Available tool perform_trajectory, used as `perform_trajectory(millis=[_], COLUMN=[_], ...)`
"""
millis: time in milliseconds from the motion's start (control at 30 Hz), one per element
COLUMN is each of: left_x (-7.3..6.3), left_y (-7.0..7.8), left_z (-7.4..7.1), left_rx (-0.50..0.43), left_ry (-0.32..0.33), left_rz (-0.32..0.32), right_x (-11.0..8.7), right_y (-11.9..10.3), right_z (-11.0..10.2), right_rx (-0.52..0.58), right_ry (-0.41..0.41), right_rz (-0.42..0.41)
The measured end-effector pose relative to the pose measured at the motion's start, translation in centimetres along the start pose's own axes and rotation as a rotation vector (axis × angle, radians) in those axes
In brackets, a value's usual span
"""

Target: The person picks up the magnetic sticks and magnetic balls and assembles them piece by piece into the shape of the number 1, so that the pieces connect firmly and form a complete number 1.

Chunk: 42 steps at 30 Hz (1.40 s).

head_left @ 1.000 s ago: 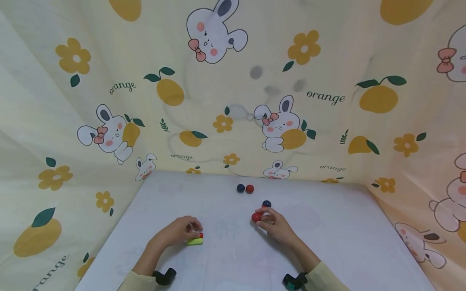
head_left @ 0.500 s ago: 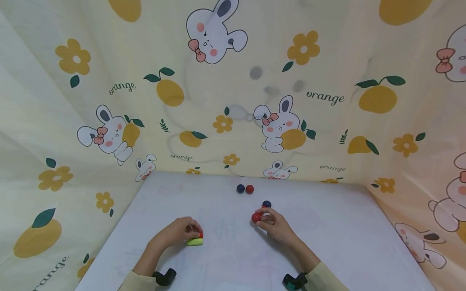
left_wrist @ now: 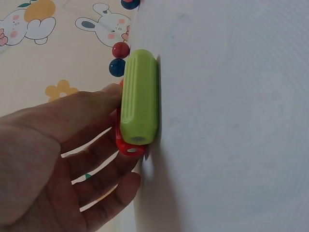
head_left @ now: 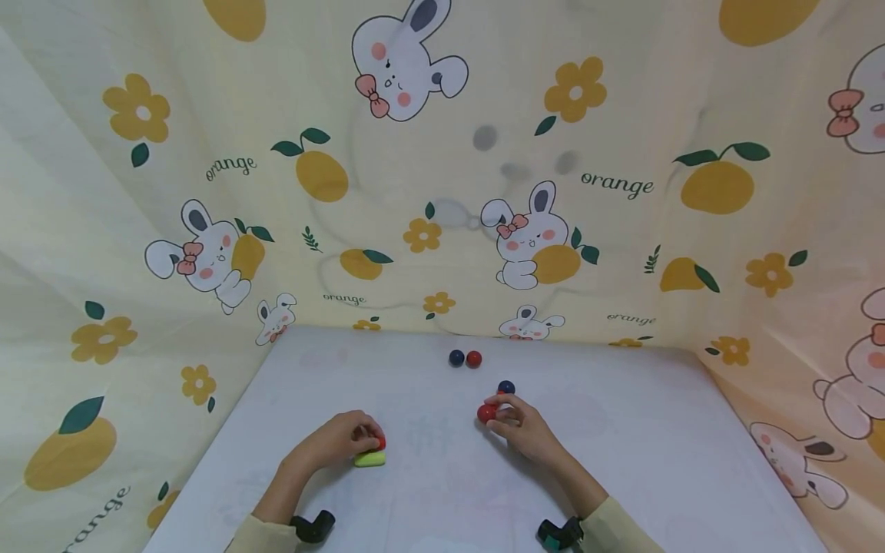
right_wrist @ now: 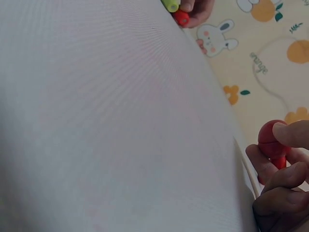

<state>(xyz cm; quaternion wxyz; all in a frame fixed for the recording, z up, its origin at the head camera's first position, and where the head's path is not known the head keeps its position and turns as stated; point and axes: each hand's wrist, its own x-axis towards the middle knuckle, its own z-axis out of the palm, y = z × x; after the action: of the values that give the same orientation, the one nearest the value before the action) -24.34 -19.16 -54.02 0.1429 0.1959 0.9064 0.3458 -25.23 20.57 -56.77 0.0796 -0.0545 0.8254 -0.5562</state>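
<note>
My left hand [head_left: 347, 435] pinches a short red rod [left_wrist: 129, 148] between thumb and fingers. Right beside that rod lies a light green ridged rod [left_wrist: 140, 96], which covers most of the red one in the left wrist view. My right hand [head_left: 528, 436] grips a red ball [head_left: 487, 413] with thumb and fingertips. A red rod [right_wrist: 279, 163] adjoins this ball in the right wrist view. Just beyond the right fingers is a dark blue ball [head_left: 507, 388], with a bit of red at its near side; whether it is joined to the rod I cannot tell.
Another dark blue ball [head_left: 457, 359] and another red ball [head_left: 473, 359] sit side by side near the back of the white table [head_left: 429, 507]. A patterned cloth [head_left: 442, 253] rises behind the table and along its sides.
The red rod in my left hand has shifted very slightly away from the green rod, towards the back. My right hand and the balls have stayed in place.
</note>
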Motion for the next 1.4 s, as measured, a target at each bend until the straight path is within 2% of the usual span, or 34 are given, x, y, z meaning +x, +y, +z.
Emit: perform_trajectory(millis=[167,400,567,833,1033,1200,1400], left_x=[0.2,0.5,0.8,1.2,1.4,1.9,2.7], left_y=[-0.1,-0.1,0.1,0.5,1.1,1.8,2.4], left_z=[0.1,0.3,0.4,0.7,0.7,0.9,1.6], left_rx=[-0.005,0.003,0.000,-0.002,0.013,-0.007,-0.077], left_ry=[0.005,0.003,0.020,0.052,0.070,0.048,-0.010], left_rz=[-0.005,0.034,0.059,0.058,0.090,0.092,0.105], right_x=[0.0,0.0,0.0,-0.1,-0.2,-0.2,-0.1], right_y=[-0.1,-0.1,-0.1,0.0,-0.2,-0.2,0.0], right_z=[0.0,0.0,0.0,-0.1,-0.3,-0.3,-0.2], right_rx=[-0.004,0.001,0.005,0.016,0.011,0.006,0.006], right_ry=[0.001,-0.006,-0.011,-0.027,-0.050,-0.053,-0.044], right_rz=[-0.001,0.015,0.016,0.006,-0.012,-0.015,-0.017])
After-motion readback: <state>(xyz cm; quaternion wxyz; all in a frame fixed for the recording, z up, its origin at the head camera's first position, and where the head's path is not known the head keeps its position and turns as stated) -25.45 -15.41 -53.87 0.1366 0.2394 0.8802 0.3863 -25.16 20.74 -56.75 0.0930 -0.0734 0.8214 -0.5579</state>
